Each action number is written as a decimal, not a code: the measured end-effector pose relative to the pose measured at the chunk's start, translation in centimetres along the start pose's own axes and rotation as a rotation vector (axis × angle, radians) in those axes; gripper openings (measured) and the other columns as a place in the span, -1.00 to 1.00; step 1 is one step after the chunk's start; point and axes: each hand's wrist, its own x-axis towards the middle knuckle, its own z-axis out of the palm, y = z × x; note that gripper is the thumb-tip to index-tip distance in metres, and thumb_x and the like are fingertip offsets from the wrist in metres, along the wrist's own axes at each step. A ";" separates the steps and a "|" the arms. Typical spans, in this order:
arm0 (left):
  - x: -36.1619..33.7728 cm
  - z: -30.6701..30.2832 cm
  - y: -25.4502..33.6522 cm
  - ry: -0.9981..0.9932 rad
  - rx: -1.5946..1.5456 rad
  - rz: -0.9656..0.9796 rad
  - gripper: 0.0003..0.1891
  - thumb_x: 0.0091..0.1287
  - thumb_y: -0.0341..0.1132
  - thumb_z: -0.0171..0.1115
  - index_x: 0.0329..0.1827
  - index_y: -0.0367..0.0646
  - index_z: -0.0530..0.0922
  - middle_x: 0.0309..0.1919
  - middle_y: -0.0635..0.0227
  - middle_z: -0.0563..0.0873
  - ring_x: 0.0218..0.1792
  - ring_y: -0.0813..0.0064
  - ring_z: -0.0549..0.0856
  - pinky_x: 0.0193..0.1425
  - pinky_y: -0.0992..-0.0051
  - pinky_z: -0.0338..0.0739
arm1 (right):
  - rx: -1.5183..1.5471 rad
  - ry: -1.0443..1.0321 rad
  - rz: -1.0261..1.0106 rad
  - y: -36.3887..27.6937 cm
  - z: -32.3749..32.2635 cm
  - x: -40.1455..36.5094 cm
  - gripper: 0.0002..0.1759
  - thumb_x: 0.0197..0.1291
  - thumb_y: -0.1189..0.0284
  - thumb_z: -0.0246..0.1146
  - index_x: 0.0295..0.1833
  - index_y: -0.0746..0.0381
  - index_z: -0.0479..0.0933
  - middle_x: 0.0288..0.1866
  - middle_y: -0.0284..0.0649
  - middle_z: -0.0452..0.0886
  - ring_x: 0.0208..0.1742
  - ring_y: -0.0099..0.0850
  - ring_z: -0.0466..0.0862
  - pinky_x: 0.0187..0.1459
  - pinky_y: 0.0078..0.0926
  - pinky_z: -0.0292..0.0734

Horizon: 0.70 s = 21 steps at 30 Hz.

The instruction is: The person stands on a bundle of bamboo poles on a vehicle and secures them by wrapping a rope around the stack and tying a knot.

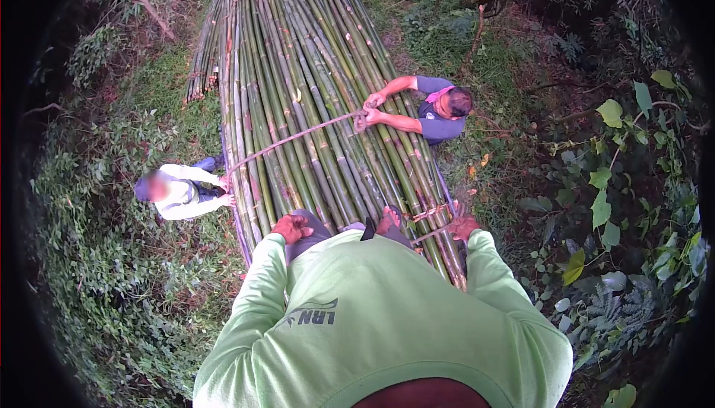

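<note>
I sit on a long load of green bamboo poles (298, 110), wearing a light green long-sleeved shirt. My left hand (292, 227) rests over my grey-trousered knee, holding nothing that I can see. At the right edge of the load, my right hand (463, 226) is closed on a rope (432, 234) that runs in across the poles. A bare foot (387, 220) shows between my legs. Farther up, a thicker rope (298, 135) crosses the bamboo from left to right.
A co-worker in a dark shirt (439, 131) grips the thicker rope's end at the right. Another person in a white top (186, 192) has hands against the load's left side. Grass and dense bushes (97, 259) flank the load, with leafy vines (603, 199) at the right.
</note>
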 end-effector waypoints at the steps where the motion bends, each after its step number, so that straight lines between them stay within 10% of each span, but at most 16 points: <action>1: 0.0 0.1 0.0 0.017 -0.021 0.021 -0.47 -0.08 -0.16 0.39 -0.08 -0.29 0.49 -0.39 0.28 0.62 -0.34 0.50 0.56 -0.21 0.52 0.44 | -0.273 -0.011 0.010 -0.5 -0.3 -0.2 -0.44 -0.19 0.01 0.22 0.00 -0.06 0.43 -0.04 -0.33 0.42 0.03 -0.31 0.38 0.06 -0.30 0.25; 7: 0.0 -0.2 1.1 -0.025 0.036 -0.037 -0.49 -0.04 -0.25 0.37 -0.05 -0.35 0.45 -0.19 0.16 0.60 -0.14 0.44 0.57 -0.01 0.51 0.42 | -0.504 0.049 -0.163 -0.6 0.3 -0.3 -0.42 -0.19 0.00 0.21 0.03 -0.08 0.40 -0.07 -0.34 0.40 0.01 -0.33 0.37 0.02 -0.36 0.27; 11: 0.1 0.0 0.7 0.010 0.076 0.033 -0.49 -0.07 -0.20 0.38 -0.08 -0.31 0.48 -0.27 0.19 0.61 -0.22 0.45 0.57 -0.08 0.51 0.43 | 1.131 0.074 -0.155 3.0 5.0 1.6 -0.46 -0.18 0.12 0.25 0.01 -0.03 0.41 -0.07 -0.33 0.42 -0.01 -0.32 0.40 0.03 -0.39 0.32; 21: -0.1 0.0 0.7 0.025 0.078 0.048 -0.49 -0.08 -0.17 0.39 -0.11 -0.31 0.50 -0.33 0.22 0.62 -0.28 0.48 0.57 -0.14 0.51 0.44 | 0.882 0.110 0.068 -0.5 2.3 0.4 -0.48 -0.14 0.21 0.25 0.04 0.02 0.39 -0.03 -0.29 0.43 0.00 -0.30 0.43 0.01 -0.43 0.38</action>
